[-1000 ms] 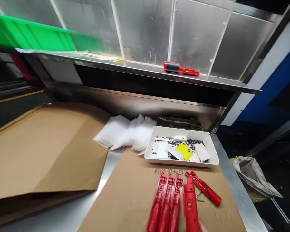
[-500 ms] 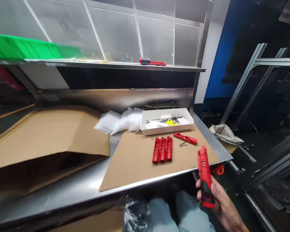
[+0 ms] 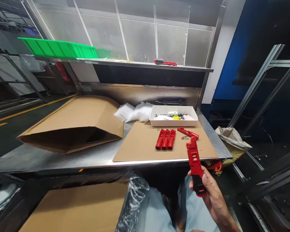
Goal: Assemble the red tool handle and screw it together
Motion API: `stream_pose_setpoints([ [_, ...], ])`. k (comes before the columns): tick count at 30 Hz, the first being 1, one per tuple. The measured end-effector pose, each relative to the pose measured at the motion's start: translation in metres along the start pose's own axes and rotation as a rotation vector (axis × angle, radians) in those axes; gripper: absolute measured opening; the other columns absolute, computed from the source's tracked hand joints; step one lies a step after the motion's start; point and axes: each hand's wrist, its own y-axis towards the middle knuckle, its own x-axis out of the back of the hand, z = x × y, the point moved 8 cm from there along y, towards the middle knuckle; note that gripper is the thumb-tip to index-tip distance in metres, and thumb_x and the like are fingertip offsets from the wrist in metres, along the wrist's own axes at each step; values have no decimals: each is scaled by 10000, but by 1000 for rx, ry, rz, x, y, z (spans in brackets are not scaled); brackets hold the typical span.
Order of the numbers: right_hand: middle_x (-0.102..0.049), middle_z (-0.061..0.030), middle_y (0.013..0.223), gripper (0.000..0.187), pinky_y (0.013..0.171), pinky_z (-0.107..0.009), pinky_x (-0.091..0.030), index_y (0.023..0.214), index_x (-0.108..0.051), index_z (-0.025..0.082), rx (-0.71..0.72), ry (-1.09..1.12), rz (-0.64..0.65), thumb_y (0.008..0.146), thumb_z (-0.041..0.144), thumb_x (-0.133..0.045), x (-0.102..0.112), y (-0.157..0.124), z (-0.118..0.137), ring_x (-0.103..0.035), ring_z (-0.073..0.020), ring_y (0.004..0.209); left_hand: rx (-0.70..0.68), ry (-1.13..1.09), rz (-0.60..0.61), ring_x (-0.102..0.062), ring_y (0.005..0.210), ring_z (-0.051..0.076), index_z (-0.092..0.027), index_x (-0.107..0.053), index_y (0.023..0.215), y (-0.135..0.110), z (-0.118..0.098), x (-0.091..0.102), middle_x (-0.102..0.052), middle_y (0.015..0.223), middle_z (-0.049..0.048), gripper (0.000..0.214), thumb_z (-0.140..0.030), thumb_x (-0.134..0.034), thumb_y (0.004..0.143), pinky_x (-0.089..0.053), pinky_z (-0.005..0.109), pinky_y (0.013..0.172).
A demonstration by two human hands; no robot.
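My right hand (image 3: 215, 196) is closed around the black lower part of a red and black plastic tool housing (image 3: 195, 161), held upright in front of the bench edge. At the bottom edge of the head view, between the legs, a blurred bit of what seems to be my left hand (image 3: 180, 224) shows; its fingers cannot be made out. Several red plastic housings (image 3: 165, 139) lie on the cardboard sheet (image 3: 137, 145), most of them side by side. Another red housing (image 3: 187, 132) lies slanted to their right, beside a small metal piece (image 3: 185, 137).
Behind the housings stands a white tray (image 3: 174, 122) with small parts. White foam sheets (image 3: 132, 112) and an open cardboard box (image 3: 87, 112) are to the left. A shelf above carries a green bin (image 3: 60, 48) and a red and black piece (image 3: 165, 62). A sack (image 3: 232, 138) stands right.
The view has swung left and drawn back. My right hand still holds the housing, now a little higher and further left against the bench. The blurred hand has appeared at the bottom edge.
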Motion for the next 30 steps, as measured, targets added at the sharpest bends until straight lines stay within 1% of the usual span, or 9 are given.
stream_pose_setpoints([
  [3, -681, -60, 947, 466, 554, -218, -432, 1198, -521, 206, -93, -22, -3, 901, 563, -555, 0, 1, -16, -590, -103, 593, -73, -100, -41, -618, 1019, 272, -208, -624, 1140, 13, -28, 12, -638, 1166, 91, 410, -528, -568, 890, -538, 465, 862],
  [7, -636, 16, 693, 532, 455, -202, -402, 1160, -473, 204, -191, -103, 66, 873, 648, -529, -2, 10, -39, -552, -103, 454, -183, -249, -95, -572, 1177, 294, -204, -644, 1173, 14, -77, 32, -647, 1218, 133, 724, -784, -406, 812, -451, 457, 1005],
  [8, -623, 29, 678, 536, 431, -192, -387, 1149, -460, 209, -210, -134, 99, 871, 664, -515, -5, 13, -43, -545, -98, 427, -217, -289, -111, -515, 1258, 298, -229, -640, 1207, 10, -89, 35, -625, 1279, 119, 721, -785, -423, 803, -411, 435, 1051],
  [11, -634, 26, 745, 527, 371, -180, -346, 1132, -442, 234, -264, -259, 181, 881, 697, -449, -14, 21, -47, -527, -87, 384, -330, -280, -237, -477, 1298, 336, -239, -660, 1209, -7, -119, 41, -639, 1283, 119, 619, -597, -740, 711, -372, 407, 1089],
  [16, -666, -36, 824, 559, 606, -266, -511, 1192, -527, 234, -133, -617, 121, 938, 673, -292, -16, 33, -12, -647, -185, 727, -298, -470, -482, -624, 1137, 277, -261, -661, 1148, -18, -125, 49, -726, 1130, 96, 485, -456, -796, 725, -475, 370, 1000],
  [20, -622, -59, 1013, 377, 730, -266, -503, 955, -680, 255, 94, -865, -7, 891, 584, -508, -9, 37, 14, -613, -209, 924, -426, -572, -595, -657, 1090, 228, -270, -653, 1089, -21, -136, 63, -718, 1171, 61, 446, -431, -818, 708, -546, 270, 894],
  [24, -563, -76, 1143, 237, 868, -296, -495, 885, -731, 253, 108, -891, 90, 820, 467, -653, -15, 41, -5, -576, -237, 1029, -448, -575, -659, -670, 1067, 210, -286, -635, 1074, -21, -138, 66, -729, 1149, 34, 493, -450, -847, 660, -559, 227, 858],
  [27, -543, -90, 1234, 221, 998, -334, -443, 961, -740, 245, 47, -781, 131, 826, 395, -649, -21, 47, -20, -535, -261, 1143, -429, -551, -666, -664, 1080, 217, -279, -642, 1049, -18, -137, 63, -733, 1138, 40, 509, -447, -869, 626, -550, 234, 875],
  [30, -559, -99, 1225, 249, 1002, -346, -438, 994, -752, 229, -10, -651, 167, 834, 376, -633, -26, 52, -26, -537, -262, 1139, -390, -541, -668, -665, 1078, 235, -268, -645, 1029, -14, -134, 62, -738, 1122, 53, 507, -441, -879, 613, -549, 248, 869],
])
